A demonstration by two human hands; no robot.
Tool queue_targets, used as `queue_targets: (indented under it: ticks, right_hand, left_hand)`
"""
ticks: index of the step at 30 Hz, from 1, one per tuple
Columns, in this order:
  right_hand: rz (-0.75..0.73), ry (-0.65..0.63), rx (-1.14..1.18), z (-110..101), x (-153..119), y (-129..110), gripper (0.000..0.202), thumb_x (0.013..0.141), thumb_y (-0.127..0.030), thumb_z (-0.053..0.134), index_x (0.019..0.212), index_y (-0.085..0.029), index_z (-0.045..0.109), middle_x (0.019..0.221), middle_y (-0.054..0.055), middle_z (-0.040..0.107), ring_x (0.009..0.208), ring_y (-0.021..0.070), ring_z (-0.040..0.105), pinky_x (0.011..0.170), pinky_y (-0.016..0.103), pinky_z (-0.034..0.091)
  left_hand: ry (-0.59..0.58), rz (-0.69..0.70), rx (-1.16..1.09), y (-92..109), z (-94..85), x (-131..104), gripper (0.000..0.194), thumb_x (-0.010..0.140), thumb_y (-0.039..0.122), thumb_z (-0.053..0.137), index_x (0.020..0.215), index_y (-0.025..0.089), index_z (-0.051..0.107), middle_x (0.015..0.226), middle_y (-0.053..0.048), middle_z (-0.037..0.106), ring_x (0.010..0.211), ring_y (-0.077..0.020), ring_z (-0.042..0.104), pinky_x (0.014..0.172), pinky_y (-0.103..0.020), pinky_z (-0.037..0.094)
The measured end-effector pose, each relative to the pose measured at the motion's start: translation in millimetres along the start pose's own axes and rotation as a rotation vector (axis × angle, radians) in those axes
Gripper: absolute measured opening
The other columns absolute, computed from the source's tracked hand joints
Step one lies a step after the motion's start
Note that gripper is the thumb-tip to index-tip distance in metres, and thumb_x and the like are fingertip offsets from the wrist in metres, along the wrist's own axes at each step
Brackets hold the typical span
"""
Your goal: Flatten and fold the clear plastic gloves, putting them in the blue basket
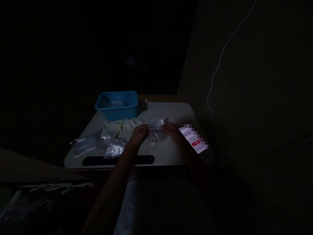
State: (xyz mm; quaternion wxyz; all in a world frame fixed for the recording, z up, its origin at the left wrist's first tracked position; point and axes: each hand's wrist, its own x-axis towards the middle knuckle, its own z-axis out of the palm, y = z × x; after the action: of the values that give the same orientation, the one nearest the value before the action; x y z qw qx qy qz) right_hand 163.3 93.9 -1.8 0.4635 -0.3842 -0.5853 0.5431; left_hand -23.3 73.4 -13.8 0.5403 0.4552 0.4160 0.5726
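Note:
A small clear plastic bag (156, 122) is stretched between my two hands over the middle of the white table. My left hand (140, 133) pinches its left edge, and my right hand (171, 130) pinches the right edge. A crease or seal line crosses the bag at finger height. Whether anything lies inside it is too dim to tell. Left of my left forearm lie more clear plastic bags (111, 147), crumpled together. Behind them, several small pale packets or papers (112, 126) are scattered.
A blue plastic basin (119, 113) stands at the table's back left with something pale inside. A lit phone (195, 142) lies at the right edge. A black slot (144, 159) runs along the front of the white table (171, 151). A white cable (221, 55) hangs at right.

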Motion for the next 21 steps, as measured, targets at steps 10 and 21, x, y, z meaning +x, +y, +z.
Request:
queue_targets:
  ticks: [10, 21]
  right_hand:
    - [-0.029, -0.005, -0.116, -5.3, -1.2, -0.1, 0.016, 0.063, -0.028, 0.057, 0.069, -0.018, 0.067, 0.064, -0.002, 0.062, 0.061, 0.0114, 0.052, 0.059, 0.024, 0.039]
    - [-0.075, 0.052, -0.246, -3.4, -0.6, 6.0, 0.036, 0.068, -0.028, 0.054, 0.102, -0.018, 0.06, 0.092, 0.004, 0.063, 0.076, 0.0146, 0.058, 0.063, 0.025, 0.046]
  left_hand:
    - [-0.016, 0.013, 0.064, 5.4, -1.4, -3.9, 0.011, 0.06, 0.025, 0.06, 0.062, 0.014, 0.063, 0.05, 0.002, 0.055, 0.041, -0.0055, 0.04, 0.042, -0.018, 0.026]
    - [0.056, 0.135, 0.37, 3.3, 6.2, -7.5, 0.013, 0.064, 0.026, 0.054, 0.068, 0.016, 0.062, 0.059, 0.0, 0.057, 0.053, -0.0109, 0.05, 0.052, -0.023, 0.039]
